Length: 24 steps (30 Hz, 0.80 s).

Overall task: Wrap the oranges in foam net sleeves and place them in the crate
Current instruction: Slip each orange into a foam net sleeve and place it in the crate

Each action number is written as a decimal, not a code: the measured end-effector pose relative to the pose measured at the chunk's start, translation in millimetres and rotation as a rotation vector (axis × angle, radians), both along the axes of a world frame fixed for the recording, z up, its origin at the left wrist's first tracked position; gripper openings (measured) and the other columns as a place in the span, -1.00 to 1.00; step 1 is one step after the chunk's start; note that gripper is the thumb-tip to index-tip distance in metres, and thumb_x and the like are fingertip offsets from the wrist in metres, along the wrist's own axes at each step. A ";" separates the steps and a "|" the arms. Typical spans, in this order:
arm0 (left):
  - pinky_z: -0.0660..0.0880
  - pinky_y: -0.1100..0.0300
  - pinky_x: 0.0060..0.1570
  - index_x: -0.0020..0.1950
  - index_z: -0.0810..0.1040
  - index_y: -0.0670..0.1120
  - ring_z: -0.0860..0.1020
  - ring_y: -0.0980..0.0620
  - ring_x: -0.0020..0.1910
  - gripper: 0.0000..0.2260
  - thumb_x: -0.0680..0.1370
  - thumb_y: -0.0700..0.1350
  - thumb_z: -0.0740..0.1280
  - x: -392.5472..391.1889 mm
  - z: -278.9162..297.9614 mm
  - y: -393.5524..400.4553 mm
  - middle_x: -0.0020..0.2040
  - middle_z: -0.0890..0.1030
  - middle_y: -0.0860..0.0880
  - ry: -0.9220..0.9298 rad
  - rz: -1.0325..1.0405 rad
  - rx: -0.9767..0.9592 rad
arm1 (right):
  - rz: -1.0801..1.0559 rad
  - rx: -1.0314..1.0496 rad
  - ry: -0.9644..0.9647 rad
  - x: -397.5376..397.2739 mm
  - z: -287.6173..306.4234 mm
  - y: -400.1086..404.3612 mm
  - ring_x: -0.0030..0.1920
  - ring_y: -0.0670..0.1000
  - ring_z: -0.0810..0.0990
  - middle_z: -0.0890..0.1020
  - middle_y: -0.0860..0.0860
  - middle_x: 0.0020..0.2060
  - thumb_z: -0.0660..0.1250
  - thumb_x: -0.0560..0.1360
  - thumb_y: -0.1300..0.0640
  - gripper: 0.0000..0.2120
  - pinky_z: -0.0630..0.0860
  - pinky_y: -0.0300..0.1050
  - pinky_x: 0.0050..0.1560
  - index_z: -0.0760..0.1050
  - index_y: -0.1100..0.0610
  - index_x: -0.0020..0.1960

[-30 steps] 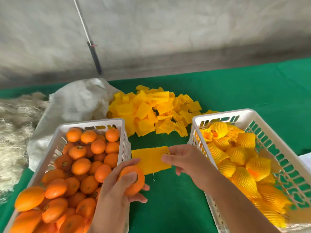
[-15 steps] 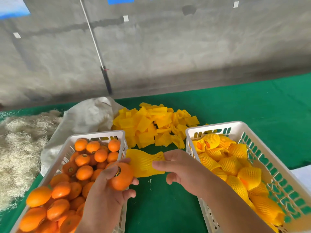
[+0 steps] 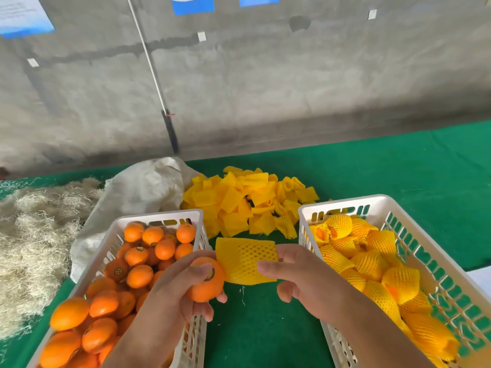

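My left hand (image 3: 175, 293) grips a stickered orange (image 3: 208, 284) between the two crates. Its right side touches a yellow foam net sleeve (image 3: 245, 262), which my right hand (image 3: 300, 282) holds by its right edge with fingers and thumb. The left white crate (image 3: 156, 217) is full of bare oranges (image 3: 139, 276). The right white crate (image 3: 345, 201) holds several oranges wrapped in yellow net (image 3: 372, 264). A heap of loose yellow sleeves (image 3: 247, 200) lies behind the crates.
Everything sits on a green cloth-covered table (image 3: 398, 168). A white sack (image 3: 138, 192) lies behind the left crate, with a pile of pale straw-like fibre (image 3: 32, 235) at far left. A pole (image 3: 159, 94) leans on the grey wall behind.
The orange and the sleeve have come together: my left hand brought the orange right to the sleeve's left edge. The sleeve now looks spread wider. The camera tilted upward.
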<state>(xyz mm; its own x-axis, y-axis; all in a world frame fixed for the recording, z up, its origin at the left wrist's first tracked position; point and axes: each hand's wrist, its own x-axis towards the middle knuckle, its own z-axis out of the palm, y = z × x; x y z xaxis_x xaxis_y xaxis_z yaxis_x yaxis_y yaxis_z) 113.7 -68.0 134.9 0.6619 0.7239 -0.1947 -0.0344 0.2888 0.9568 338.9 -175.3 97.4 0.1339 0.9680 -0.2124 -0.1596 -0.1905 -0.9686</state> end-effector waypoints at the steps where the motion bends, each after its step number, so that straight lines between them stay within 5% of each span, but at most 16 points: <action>1: 0.54 0.06 -0.42 0.18 0.73 -0.03 0.66 -0.27 -0.15 -0.64 0.41 0.02 0.52 0.6 2.0 -0.3 0.06 0.66 -0.33 0.022 -0.037 0.003 | 0.069 0.050 0.033 0.6 -0.5 -0.5 -0.09 -0.03 0.59 0.66 -0.01 0.18 0.54 0.49 -0.26 -0.56 0.53 -0.10 -0.16 0.63 -0.09 0.27; 3: 0.55 0.05 -0.40 0.19 0.72 0.02 0.67 -0.29 -0.12 -0.57 0.35 0.06 0.57 1.5 4.1 -1.9 0.06 0.67 -0.32 0.038 -0.097 0.006 | 0.156 0.101 0.112 -0.1 1.1 -3.5 0.08 -0.04 0.63 0.66 0.04 0.32 0.47 0.60 -0.13 -0.61 0.57 -0.23 -0.25 0.62 -0.01 0.37; 8: 0.56 0.00 -0.36 0.28 0.68 0.00 0.66 -0.30 -0.12 -0.52 0.37 0.06 0.59 -0.8 4.1 -5.1 0.03 0.66 -0.31 0.018 -0.135 -0.018 | 0.175 0.127 0.241 6.7 1.1 -12.3 0.21 0.11 0.59 0.61 0.12 0.38 0.52 0.56 -0.10 -0.53 0.62 -0.19 -0.19 0.59 0.03 0.41; 14: 0.59 0.12 -0.34 0.30 0.65 -0.15 0.65 -0.22 -0.06 -0.61 0.57 0.06 0.47 1.1 -8.4 -4.2 0.23 0.64 -0.31 -0.032 0.023 -0.073 | 0.190 0.145 0.342 10.8 4.8 -22.9 0.02 -0.07 0.68 0.63 0.08 0.36 0.55 0.50 -0.18 -0.48 0.55 -0.23 -0.27 0.62 0.00 0.39; 19: 0.66 0.02 -0.14 0.52 0.48 -0.11 0.70 -0.21 0.17 -0.54 0.62 -0.01 0.27 12.5 -13.8 -12.9 0.40 0.60 -0.25 -0.171 0.144 -0.307 | 0.257 0.157 0.297 5.9 4.2 -29.0 0.12 -0.05 0.68 0.66 0.03 0.32 0.51 0.53 -0.19 -0.56 0.63 -0.18 -0.22 0.63 -0.06 0.36; 24: 0.64 0.12 -0.34 0.51 0.47 -0.13 0.72 -0.14 0.03 -0.56 0.64 -0.06 0.28 12.0 -9.9 -23.5 0.33 0.64 -0.25 -0.177 0.127 -0.227 | 0.368 0.226 0.276 4.1 4.3 -32.6 0.18 -0.05 0.68 0.62 0.03 0.39 0.37 0.65 -0.11 -0.62 0.71 -0.15 -0.12 0.58 -0.05 0.43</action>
<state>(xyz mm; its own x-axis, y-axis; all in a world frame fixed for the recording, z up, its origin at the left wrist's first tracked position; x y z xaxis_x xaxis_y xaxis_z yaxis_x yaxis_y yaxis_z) 125.6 -91.5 125.0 0.6067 0.7544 -0.2506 -0.2442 0.4768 0.8444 343.0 -207.9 101.7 -0.2557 0.9663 0.0284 -0.3773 -0.0726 -0.9232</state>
